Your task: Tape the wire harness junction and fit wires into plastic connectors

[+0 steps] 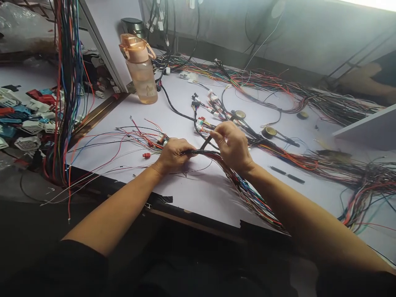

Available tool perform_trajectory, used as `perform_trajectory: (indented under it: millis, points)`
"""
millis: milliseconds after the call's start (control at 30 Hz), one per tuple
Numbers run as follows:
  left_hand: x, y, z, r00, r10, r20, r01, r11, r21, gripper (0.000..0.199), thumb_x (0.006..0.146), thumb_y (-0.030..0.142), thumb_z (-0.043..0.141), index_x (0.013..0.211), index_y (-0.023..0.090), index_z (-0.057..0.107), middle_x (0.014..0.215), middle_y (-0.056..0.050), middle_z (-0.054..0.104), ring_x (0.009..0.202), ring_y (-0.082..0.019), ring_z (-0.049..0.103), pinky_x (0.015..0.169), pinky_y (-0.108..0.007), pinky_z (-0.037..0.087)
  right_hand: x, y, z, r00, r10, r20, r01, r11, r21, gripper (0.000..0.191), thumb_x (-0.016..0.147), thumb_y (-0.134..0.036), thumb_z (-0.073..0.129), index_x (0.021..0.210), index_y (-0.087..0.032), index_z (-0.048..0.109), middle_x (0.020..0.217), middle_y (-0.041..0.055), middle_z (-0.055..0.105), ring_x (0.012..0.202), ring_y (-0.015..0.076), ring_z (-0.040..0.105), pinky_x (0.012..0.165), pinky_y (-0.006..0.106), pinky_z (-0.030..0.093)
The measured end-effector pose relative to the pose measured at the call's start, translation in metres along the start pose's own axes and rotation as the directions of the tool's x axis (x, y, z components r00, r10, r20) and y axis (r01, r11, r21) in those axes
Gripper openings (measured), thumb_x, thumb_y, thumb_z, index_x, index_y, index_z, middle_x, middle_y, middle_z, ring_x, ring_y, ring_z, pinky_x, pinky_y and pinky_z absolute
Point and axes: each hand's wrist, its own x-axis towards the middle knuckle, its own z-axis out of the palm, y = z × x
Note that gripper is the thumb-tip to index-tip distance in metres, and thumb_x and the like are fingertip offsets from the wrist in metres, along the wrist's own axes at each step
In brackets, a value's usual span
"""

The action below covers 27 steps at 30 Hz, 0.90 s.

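Observation:
My left hand (175, 156) is closed around a bundle of thin coloured wires (243, 187), near the middle of the white table. From that grip, loose wire ends (123, 134) with small connectors fan out to the left. A strip of black tape (206, 143) rises from the bundle, its upper end pinched between the thumb and fingers of my right hand (233, 146). The tape looks taut between the bundle and those fingers. Past my right hand, the bundle slants down to the table's front edge. A small red connector (146, 155) lies beside my left hand.
A drinking bottle (142, 80) stands at the back left. Wires hang (68, 82) at the left beside a heap of connectors (31, 123). More harnesses (278, 150) cross the back and right, with tape rolls (269, 132) and a slim black tool (287, 174). Another person's arm (355, 80) shows far right.

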Motion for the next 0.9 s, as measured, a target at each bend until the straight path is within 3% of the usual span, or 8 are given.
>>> perform_trajectory:
  millis: [67,167,300,367,433,500,633,900]
  points:
    - [0.0,0.001,-0.001,0.997,0.052,-0.054,-0.051,0.999,0.007,0.009,0.087,0.025,0.062,0.092,0.02,0.068,0.083,-0.002,0.069,0.078,-0.016,0.062,0.077,-0.033,0.041,0.006,0.013,0.005,0.982,0.177,0.067,-0.178,0.984,0.021,0.025,0.09,-0.037,0.047,0.08,-0.016,0.057,0.08,0.005,0.058,0.071,0.0148,0.05,0.065,0.029,0.036]
    - [-0.001,0.005,-0.003,0.977,0.101,-0.187,-0.097,0.995,0.03,0.009,0.086,0.022,0.065,0.094,0.021,0.067,0.087,-0.003,0.07,0.083,-0.016,0.062,0.081,-0.034,0.044,0.016,0.03,0.01,0.873,0.29,0.391,-0.321,0.947,0.017,0.027,0.086,-0.039,0.051,0.078,-0.015,0.061,0.067,0.0011,0.055,0.062,0.012,0.046,0.057,0.026,0.032]
    - [0.001,0.01,-0.004,0.938,0.136,-0.318,-0.133,0.991,0.031,0.016,0.083,0.016,0.067,0.098,0.021,0.067,0.088,-0.003,0.069,0.082,-0.015,0.062,0.079,-0.032,0.046,0.026,0.033,0.008,0.595,0.085,0.799,-0.321,0.937,0.139,0.025,0.077,-0.038,0.061,0.075,-0.013,0.066,0.062,-0.0013,0.055,0.057,0.0093,0.044,0.054,0.023,0.032]
    - [0.001,0.011,-0.005,0.928,0.15,-0.341,-0.146,0.989,0.038,0.017,0.083,0.015,0.068,0.098,0.021,0.067,0.088,-0.003,0.069,0.081,-0.014,0.062,0.079,-0.031,0.047,0.028,0.027,0.008,0.47,-0.022,0.882,-0.347,0.915,0.207,0.023,0.073,-0.035,0.064,0.079,-0.013,0.069,0.063,-0.0012,0.059,0.058,0.0093,0.047,0.054,0.022,0.034]
    - [0.001,0.01,-0.005,0.934,0.143,-0.326,-0.138,0.99,0.038,0.016,0.084,0.017,0.067,0.098,0.022,0.068,0.088,-0.003,0.068,0.082,-0.015,0.062,0.079,-0.032,0.048,0.027,0.022,0.011,0.388,-0.085,0.918,-0.381,0.892,0.243,0.022,0.071,-0.032,0.066,0.082,-0.013,0.071,0.068,0.0001,0.063,0.061,0.0102,0.051,0.057,0.022,0.038]
    - [0.0,0.009,-0.006,0.942,0.118,-0.314,-0.114,0.993,0.031,0.015,0.085,0.018,0.066,0.099,0.022,0.068,0.09,-0.003,0.069,0.083,-0.015,0.062,0.08,-0.032,0.049,0.025,0.022,0.013,0.381,-0.11,0.918,-0.431,0.857,0.282,0.021,0.071,-0.03,0.066,0.08,-0.013,0.071,0.075,0.0024,0.067,0.066,0.0111,0.055,0.06,0.022,0.041]
    - [0.001,0.006,-0.007,0.933,0.082,-0.351,-0.073,0.997,0.038,0.017,0.084,0.018,0.067,0.101,0.022,0.069,0.091,-0.003,0.069,0.084,-0.015,0.063,0.078,-0.031,0.05,0.015,0.034,0.009,0.443,-0.08,0.893,-0.573,0.741,0.35,0.023,0.071,-0.031,0.068,0.084,-0.013,0.072,0.075,0.0034,0.068,0.064,0.0101,0.055,0.058,0.021,0.041]
    - [0.001,0.008,-0.008,0.916,0.089,-0.391,-0.087,0.996,0.024,0.023,0.082,0.013,0.069,0.103,0.022,0.068,0.091,-0.003,0.069,0.084,-0.014,0.063,0.081,-0.03,0.05,-0.005,0.035,-0.011,0.4,0.095,0.912,-0.797,0.528,0.294,0.034,0.077,-0.04,0.065,0.099,-0.015,0.07,0.071,0.0024,0.068,0.048,0.0055,0.045,0.043,0.018,0.033]
